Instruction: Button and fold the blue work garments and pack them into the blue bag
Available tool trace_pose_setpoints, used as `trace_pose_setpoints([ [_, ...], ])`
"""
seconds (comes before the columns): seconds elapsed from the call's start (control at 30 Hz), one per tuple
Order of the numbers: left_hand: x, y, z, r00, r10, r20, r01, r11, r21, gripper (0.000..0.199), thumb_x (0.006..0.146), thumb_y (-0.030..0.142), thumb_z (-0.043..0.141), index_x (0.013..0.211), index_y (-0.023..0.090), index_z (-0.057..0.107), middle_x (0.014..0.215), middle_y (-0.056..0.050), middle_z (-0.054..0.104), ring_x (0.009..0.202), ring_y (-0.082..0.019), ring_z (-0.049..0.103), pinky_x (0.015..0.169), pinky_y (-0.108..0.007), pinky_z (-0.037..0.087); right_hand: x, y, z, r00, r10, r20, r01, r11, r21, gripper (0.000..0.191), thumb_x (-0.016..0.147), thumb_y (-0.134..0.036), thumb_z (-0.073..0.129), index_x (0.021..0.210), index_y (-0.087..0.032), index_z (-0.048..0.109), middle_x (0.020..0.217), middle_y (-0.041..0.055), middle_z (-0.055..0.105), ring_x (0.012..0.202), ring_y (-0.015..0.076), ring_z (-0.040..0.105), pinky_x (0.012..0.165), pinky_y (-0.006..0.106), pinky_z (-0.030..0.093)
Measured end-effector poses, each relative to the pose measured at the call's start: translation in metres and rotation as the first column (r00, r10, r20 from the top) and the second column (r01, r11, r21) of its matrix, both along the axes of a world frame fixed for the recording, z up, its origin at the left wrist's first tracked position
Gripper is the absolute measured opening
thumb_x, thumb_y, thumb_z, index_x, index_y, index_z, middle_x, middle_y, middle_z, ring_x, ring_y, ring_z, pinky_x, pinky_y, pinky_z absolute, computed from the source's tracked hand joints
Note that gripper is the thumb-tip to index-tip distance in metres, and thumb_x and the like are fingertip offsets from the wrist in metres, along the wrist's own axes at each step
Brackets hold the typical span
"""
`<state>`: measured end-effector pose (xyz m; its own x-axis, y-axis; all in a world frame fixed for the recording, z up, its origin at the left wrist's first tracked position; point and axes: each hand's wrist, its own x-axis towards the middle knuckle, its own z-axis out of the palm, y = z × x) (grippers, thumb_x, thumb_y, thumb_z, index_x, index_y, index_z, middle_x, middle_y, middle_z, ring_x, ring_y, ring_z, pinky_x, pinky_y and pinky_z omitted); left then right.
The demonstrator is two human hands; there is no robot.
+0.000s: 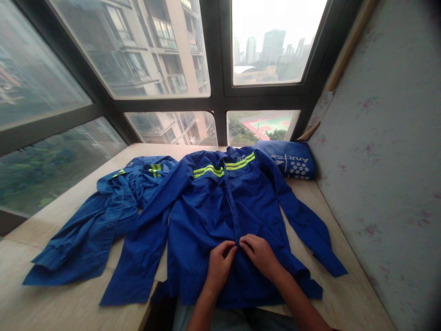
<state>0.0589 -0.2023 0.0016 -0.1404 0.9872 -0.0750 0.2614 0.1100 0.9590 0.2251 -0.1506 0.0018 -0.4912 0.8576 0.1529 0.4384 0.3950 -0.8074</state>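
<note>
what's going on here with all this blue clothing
The left hand and right hand are pinching the front strip of a blue jacket, low down near its hem. Whether there's a button between the fingers is hidden. The jacket lies front up with its sleeves spread out on a ledge by the windows. A second jacket lies rumpled to the left, and a blue bundle with white print sits beyond the right shoulder.
</note>
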Motion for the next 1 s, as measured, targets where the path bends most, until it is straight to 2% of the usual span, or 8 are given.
trace_pose_setpoints([
  [0.13, 0.001, 0.000, 0.005, 0.999, 0.046, 0.024, -0.045, 0.999, -0.008, 0.025, 0.084, 0.039, 0.062, 0.092, 0.018, 0.074, 0.090, -0.006, 0.077, 0.084, -0.022, 0.070, 0.081, -0.032, 0.055, -0.005, -0.010, -0.008, 0.997, -0.074, 0.010, 0.074, 0.995, 0.061, 0.027, 0.098, -0.028, 0.044, 0.096, -0.023, 0.070, 0.090, 0.0052, 0.071, 0.085, 0.0203, 0.067, 0.080, 0.031, 0.051],
  [0.3, 0.002, 0.000, 0.005, 0.995, 0.086, 0.053, -0.086, 0.996, -0.017, 0.022, 0.081, 0.036, 0.064, 0.087, 0.017, 0.072, 0.084, -0.005, 0.076, 0.081, -0.022, 0.070, 0.078, -0.032, 0.056, -0.010, -0.019, -0.015, 0.991, -0.129, -0.022, 0.130, 0.990, 0.060, 0.026, 0.098, -0.028, 0.044, 0.093, -0.022, 0.069, 0.090, 0.0057, 0.071, 0.085, 0.0207, 0.067, 0.082, 0.033, 0.052],
  [0.43, 0.003, 0.001, 0.003, 0.993, 0.091, 0.072, -0.090, 0.996, -0.016, 0.022, 0.079, 0.036, 0.063, 0.087, 0.017, 0.072, 0.083, -0.005, 0.076, 0.080, -0.022, 0.071, 0.077, -0.032, 0.057, -0.012, -0.021, -0.011, 0.984, -0.171, -0.040, 0.174, 0.982, 0.071, 0.021, 0.095, -0.025, 0.048, 0.096, -0.023, 0.069, 0.090, 0.0052, 0.071, 0.086, 0.0207, 0.067, 0.080, 0.032, 0.052],
  [0.53, 0.004, 0.000, 0.004, 0.993, 0.095, 0.070, -0.095, 0.995, -0.002, 0.021, 0.079, 0.035, 0.063, 0.087, 0.017, 0.071, 0.085, -0.005, 0.076, 0.080, -0.022, 0.071, 0.077, -0.032, 0.057, -0.012, -0.023, -0.008, 0.973, -0.210, -0.094, 0.221, 0.967, 0.128, 0.020, 0.094, -0.022, 0.048, 0.097, -0.023, 0.067, 0.092, 0.0060, 0.069, 0.087, 0.0205, 0.066, 0.079, 0.032, 0.053],
  [0.63, 0.005, -0.001, 0.005, 0.995, 0.083, 0.063, -0.084, 0.996, 0.013, 0.022, 0.080, 0.036, 0.063, 0.087, 0.017, 0.072, 0.085, -0.005, 0.076, 0.079, -0.021, 0.071, 0.076, -0.030, 0.057, -0.013, -0.026, -0.005, 0.979, -0.177, -0.100, 0.193, 0.964, 0.183, 0.022, 0.095, -0.022, 0.045, 0.096, -0.023, 0.067, 0.091, 0.0067, 0.068, 0.086, 0.0202, 0.066, 0.078, 0.032, 0.053],
  [0.8, 0.005, -0.003, 0.003, 0.998, 0.050, 0.023, -0.050, 0.998, 0.027, 0.020, 0.082, 0.034, 0.062, 0.087, 0.017, 0.072, 0.084, -0.005, 0.076, 0.078, -0.020, 0.071, 0.072, -0.028, 0.056, -0.018, -0.028, -0.002, 0.982, -0.182, 0.046, 0.169, 0.966, 0.198, 0.023, 0.094, -0.017, 0.042, 0.093, -0.022, 0.064, 0.087, 0.0060, 0.067, 0.080, 0.0197, 0.065, 0.075, 0.031, 0.052],
  [0.93, 0.004, -0.005, 0.000, 1.000, 0.012, -0.027, -0.010, 0.999, 0.050, 0.018, 0.084, 0.030, 0.060, 0.089, 0.018, 0.073, 0.083, -0.005, 0.076, 0.076, -0.020, 0.071, 0.070, -0.028, 0.055, -0.020, -0.022, 0.003, 0.947, -0.204, 0.246, 0.151, 0.964, 0.219, 0.018, 0.090, -0.015, 0.047, 0.086, -0.023, 0.062, 0.085, 0.0054, 0.066, 0.078, 0.0209, 0.065, 0.069, 0.030, 0.049],
  [1.0, 0.004, -0.005, -0.001, 0.998, 0.006, -0.058, -0.002, 0.998, 0.067, 0.018, 0.084, 0.028, 0.059, 0.090, 0.018, 0.073, 0.084, -0.005, 0.076, 0.076, -0.020, 0.071, 0.070, -0.028, 0.054, -0.017, -0.018, 0.006, 0.933, -0.178, 0.313, 0.108, 0.968, 0.227, 0.017, 0.089, -0.014, 0.049, 0.086, -0.024, 0.062, 0.086, 0.0047, 0.067, 0.077, 0.0208, 0.065, 0.066, 0.029, 0.047],
])
